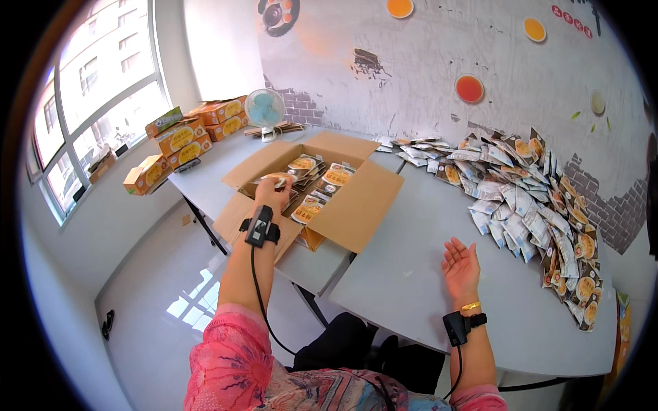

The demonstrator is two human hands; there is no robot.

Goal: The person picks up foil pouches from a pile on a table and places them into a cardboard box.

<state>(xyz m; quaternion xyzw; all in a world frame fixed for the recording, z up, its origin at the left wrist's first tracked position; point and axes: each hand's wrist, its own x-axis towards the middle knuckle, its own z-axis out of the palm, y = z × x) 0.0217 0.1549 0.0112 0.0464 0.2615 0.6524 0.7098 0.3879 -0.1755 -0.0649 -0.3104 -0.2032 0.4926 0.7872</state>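
Note:
My left hand (273, 195) is over the near left part of an open cardboard box (354, 210), gripping a printed food packet (266, 181) with fingers and thumb. My fingers cover part of that packet. Inside the box stand more packets (336, 175) with a yellow dish pictured on their fronts, in several groups. My right hand (461, 267) is at the grey table (401, 298), palm turned up, fingers slightly curled and thumb apart, with nothing in it. To its right spreads a large heap of similar packets (514, 200), many showing their white backs.
Orange printed cartons (180, 138) are stacked at the far left by the window. A small fan (265, 110) stands behind the box, near flat cardboard pieces (288, 127). The box's flaps stick outward. Cables hang from devices strapped to both wrists.

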